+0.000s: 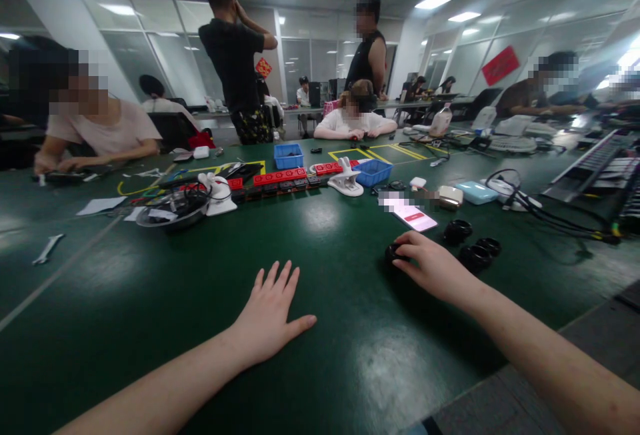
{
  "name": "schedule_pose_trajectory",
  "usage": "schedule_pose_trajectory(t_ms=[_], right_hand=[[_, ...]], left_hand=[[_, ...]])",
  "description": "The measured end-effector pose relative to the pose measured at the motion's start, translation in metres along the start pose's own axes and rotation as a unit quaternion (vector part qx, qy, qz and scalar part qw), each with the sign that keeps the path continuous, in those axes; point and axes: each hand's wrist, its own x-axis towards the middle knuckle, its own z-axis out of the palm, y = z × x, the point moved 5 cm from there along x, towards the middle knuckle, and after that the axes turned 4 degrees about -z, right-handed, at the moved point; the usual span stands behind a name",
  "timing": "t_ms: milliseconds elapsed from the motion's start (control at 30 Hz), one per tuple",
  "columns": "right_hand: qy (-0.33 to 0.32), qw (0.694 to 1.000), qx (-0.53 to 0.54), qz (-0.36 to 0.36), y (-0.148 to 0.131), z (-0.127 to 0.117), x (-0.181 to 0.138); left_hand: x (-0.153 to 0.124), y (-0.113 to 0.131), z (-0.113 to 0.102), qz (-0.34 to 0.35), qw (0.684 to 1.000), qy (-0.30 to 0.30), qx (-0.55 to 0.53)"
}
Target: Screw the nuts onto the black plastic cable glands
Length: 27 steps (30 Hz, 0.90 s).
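My left hand (267, 318) lies on the green tabletop (345, 288) with its fingers spread, and nothing is in it. Farther right, my right hand (425, 261) has its thumb and fingertips closed around a small black round part (391, 253); my fingers cover some of it, and its exact kind does not show. Beyond that wrist sit several similar parts: a black round part (457, 230) at the back, a larger black part (474, 257) and a smaller black part (489, 245) close together. A phone (417, 216) with a lit screen lies just past my right fingers.
Power strips with red sockets (280, 176) cross the middle, near a white clip stand (346, 180) and blue bins (289, 155). A bowl of cables (173, 215) and a wrench (49, 249) are left. Black cables (555, 215) lie right. Other people sit or stand around.
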Motion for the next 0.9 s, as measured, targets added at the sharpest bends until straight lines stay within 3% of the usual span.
schedule_pose_trajectory(t_ms=[167, 367, 567, 900], right_hand=[[-0.023, 1.000, 0.015, -0.008, -0.026, 0.005, 0.005], [-0.039, 0.997, 0.051, -0.047, -0.058, 0.012, 0.018], [-0.043, 0.993, 0.073, -0.086, -0.095, 0.022, 0.038], [-0.034, 0.986, 0.083, -0.137, -0.138, 0.045, 0.075]], left_hand=[[-0.001, 0.001, -0.001, -0.002, 1.000, -0.002, -0.011], [-0.001, 0.001, -0.001, 0.002, 0.999, 0.035, 0.003], [-0.020, 0.028, -0.004, 0.044, 0.992, 0.094, 0.070], [-0.027, 0.038, -0.005, 0.076, 0.991, 0.091, 0.069]])
